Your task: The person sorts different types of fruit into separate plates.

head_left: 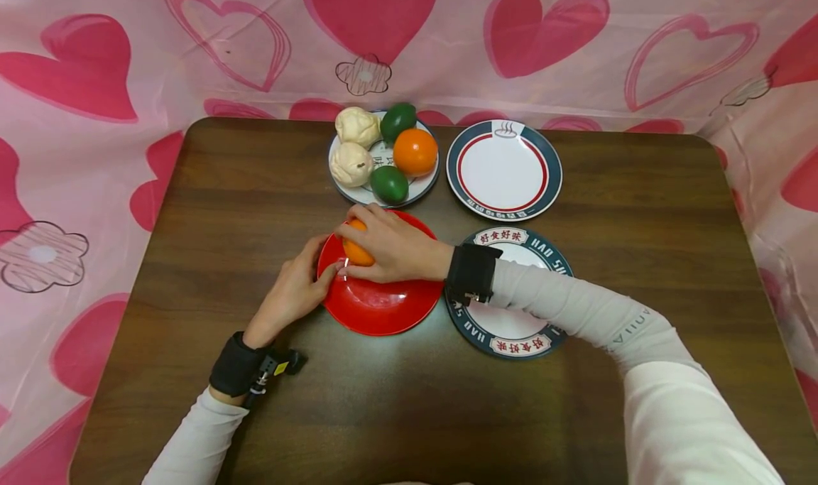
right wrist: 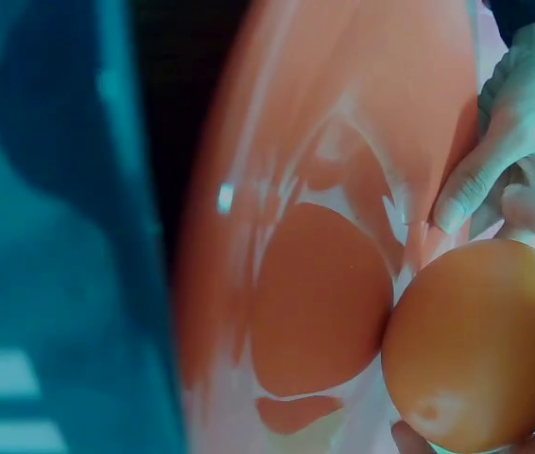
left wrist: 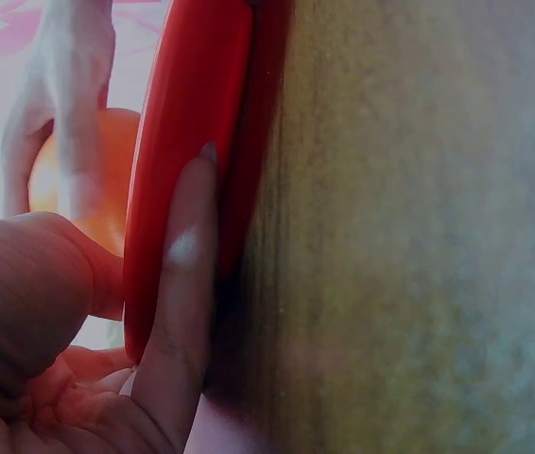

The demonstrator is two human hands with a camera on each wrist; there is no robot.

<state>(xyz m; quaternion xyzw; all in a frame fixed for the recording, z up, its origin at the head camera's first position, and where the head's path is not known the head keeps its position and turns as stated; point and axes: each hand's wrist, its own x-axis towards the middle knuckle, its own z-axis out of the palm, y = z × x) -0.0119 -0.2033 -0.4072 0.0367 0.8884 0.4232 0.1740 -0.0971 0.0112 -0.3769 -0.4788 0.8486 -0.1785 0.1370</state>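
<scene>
A glossy red plate (head_left: 377,311) lies in the middle of the table in the head view. My left hand (head_left: 290,290) grips its left rim, thumb on the upper side; in the left wrist view a finger (left wrist: 187,255) runs along the plate's outer wall. Over the plate, my right hand (head_left: 399,247) holds an orange (head_left: 356,249), fingers and thumb curled round it. The right wrist view shows this orange (right wrist: 475,345) close against the plate's glossy surface, which mirrors it, with the left thumb (right wrist: 471,194) at the rim beyond.
Behind the red plate, a white plate (head_left: 337,176) bears another orange (head_left: 415,153), two green fruits (head_left: 389,185) and two cream-coloured lumpy rounds (head_left: 351,164). A blue-rimmed plate (head_left: 501,169) stands at back right. A second one (head_left: 469,336) lies under the right forearm.
</scene>
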